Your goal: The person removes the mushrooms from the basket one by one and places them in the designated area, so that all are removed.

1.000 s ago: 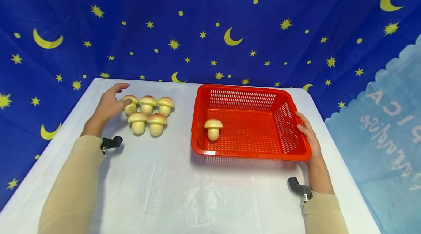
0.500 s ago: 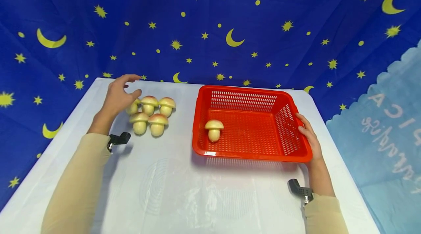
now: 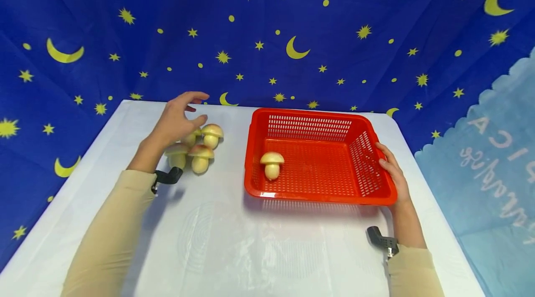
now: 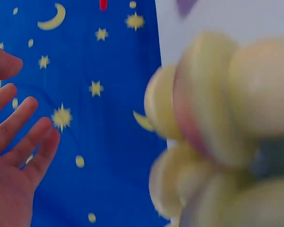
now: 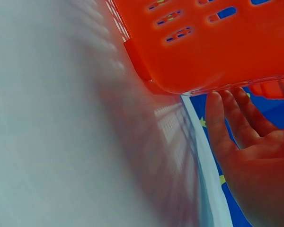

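My left hand (image 3: 177, 118), fingers spread and loosely bent, hovers over the back row of toy mushrooms with nothing in its grasp. The back-row mushroom (image 3: 212, 135) at the right end shows fully; others are partly hidden behind the hand and wrist. In front are a mushroom (image 3: 200, 158) and another mushroom (image 3: 177, 154). The left wrist view shows the open left hand (image 4: 19, 151) apart from a blurred mushroom (image 4: 203, 99). My right hand (image 3: 394, 174) holds the right rim of a red plastic basket (image 3: 319, 200), fingertips at the edge. One mushroom (image 3: 272, 165) lies inside, near its left wall.
The basket stands on a white-covered table (image 3: 234, 250). A blue curtain (image 3: 251, 32) with moons and stars hangs behind the table's back edge. Light-blue cloth (image 3: 489, 185) hangs at the right. Each wrist carries a small black camera (image 3: 169, 176).
My left hand has moved to the right across the back row of mushrooms, its fingers staying apart. My right hand and the basket have stayed in place.
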`<state>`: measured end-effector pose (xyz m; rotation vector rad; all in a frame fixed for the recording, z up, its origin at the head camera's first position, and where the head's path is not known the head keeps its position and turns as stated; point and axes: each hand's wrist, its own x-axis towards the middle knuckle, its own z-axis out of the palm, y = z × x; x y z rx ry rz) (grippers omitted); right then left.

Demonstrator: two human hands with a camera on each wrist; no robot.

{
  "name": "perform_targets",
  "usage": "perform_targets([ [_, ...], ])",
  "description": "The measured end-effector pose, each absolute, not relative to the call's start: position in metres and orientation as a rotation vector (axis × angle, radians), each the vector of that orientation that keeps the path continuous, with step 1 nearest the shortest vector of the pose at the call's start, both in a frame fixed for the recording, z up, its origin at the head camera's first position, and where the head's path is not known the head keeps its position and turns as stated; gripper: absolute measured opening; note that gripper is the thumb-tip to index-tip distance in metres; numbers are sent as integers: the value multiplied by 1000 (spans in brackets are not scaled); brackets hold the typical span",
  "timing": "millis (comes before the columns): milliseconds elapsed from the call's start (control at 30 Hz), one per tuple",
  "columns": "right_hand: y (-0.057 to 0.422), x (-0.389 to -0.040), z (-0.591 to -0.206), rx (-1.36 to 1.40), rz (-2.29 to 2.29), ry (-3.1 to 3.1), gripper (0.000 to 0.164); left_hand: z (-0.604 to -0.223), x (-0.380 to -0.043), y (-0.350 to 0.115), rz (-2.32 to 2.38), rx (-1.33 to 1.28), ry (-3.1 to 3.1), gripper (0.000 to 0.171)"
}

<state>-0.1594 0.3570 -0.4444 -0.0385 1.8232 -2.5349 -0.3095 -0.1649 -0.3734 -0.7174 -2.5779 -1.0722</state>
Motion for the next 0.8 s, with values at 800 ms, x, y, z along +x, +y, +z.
perform_targets([
  [800, 357, -159, -443, -8, -2519, 1839, 50, -384, -286, -60, -944, -1262, -2619, 46],
])
